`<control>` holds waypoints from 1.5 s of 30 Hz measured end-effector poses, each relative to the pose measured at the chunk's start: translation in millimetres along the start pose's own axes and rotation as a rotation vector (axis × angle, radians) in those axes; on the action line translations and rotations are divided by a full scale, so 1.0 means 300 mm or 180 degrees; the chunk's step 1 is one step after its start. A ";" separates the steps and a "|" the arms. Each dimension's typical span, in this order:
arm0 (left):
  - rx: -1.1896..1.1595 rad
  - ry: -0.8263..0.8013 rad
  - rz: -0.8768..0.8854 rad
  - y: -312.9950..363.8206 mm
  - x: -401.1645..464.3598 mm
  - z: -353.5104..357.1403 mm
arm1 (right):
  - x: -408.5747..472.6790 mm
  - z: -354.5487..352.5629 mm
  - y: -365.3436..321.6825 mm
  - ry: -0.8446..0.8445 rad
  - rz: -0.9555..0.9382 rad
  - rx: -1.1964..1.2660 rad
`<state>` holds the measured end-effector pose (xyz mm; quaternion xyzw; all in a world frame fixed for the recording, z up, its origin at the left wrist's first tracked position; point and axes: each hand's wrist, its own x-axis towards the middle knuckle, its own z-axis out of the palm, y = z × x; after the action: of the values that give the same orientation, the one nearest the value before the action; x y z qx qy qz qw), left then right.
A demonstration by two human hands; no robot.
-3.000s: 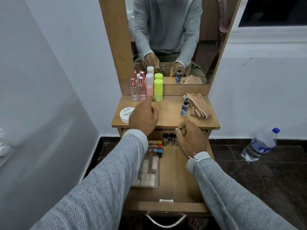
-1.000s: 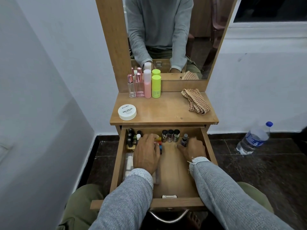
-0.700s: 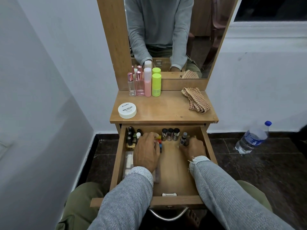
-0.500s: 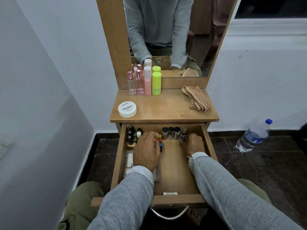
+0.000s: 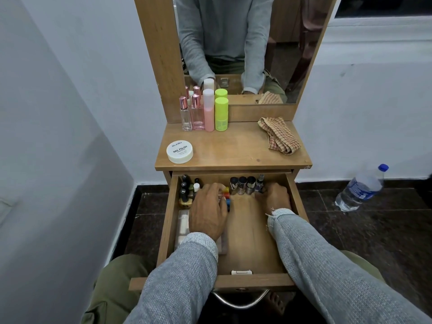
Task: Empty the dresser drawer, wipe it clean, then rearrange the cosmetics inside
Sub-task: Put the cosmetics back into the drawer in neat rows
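Both hands have dropped from the dresser top into the open wooden drawer (image 5: 167, 220), and the small blue-tinted spray bottle (image 5: 259, 183) now stands at the drawer's back instead of up beside the cloth. Right hand (image 5: 275, 198) sits just in front of that bottle, fingers curled toward its base; whether they actually grip it, I cannot tell. Left hand (image 5: 209, 212) lies palm down, fingers spread, over the stack of coloured tubes (image 5: 226, 198), red, yellow and blue ends poking out beside the knuckles; nothing seen clasped, though the fingertips are hidden.

Along the back wall, three dark-capped little bottles (image 5: 242, 184) stand in a row, touching the spray bottle's left side. Back left corner holds a cluster of black-capped nail polish bottles (image 5: 185, 190). Under the left wrist, a clear plastic tray of pale items (image 5: 183, 226) lies against the left wall.

Bare wood runs down the drawer's middle and right, all the way to the front edge.

Up top: round white nail polish remover tub (image 5: 180, 152) at the front left, pink and lime-green bottles (image 5: 205, 113) by the mirror, checked cloth (image 5: 279, 137) on the right, open space between.
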<state>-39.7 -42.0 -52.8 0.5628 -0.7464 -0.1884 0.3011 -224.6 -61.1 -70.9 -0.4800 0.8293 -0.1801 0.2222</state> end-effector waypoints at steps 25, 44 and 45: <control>0.1832 0.0258 0.0175 0.281 0.578 -0.183 | -0.155 -0.024 -0.097 -0.0547 -0.0782 -0.0765; -0.0650 0.0622 0.0590 0.240 0.167 -0.204 | -0.206 -0.076 -0.104 0.0638 -0.1536 0.0942; -0.0710 0.0547 0.0566 0.228 0.123 -0.196 | -0.222 -0.075 -0.107 0.0656 -0.1669 0.0940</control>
<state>-57.5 -53.7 42.3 0.4716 -0.7393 -0.1939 0.4399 -184.4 -16.1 -22.6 -0.6192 0.6603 -0.3974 0.1503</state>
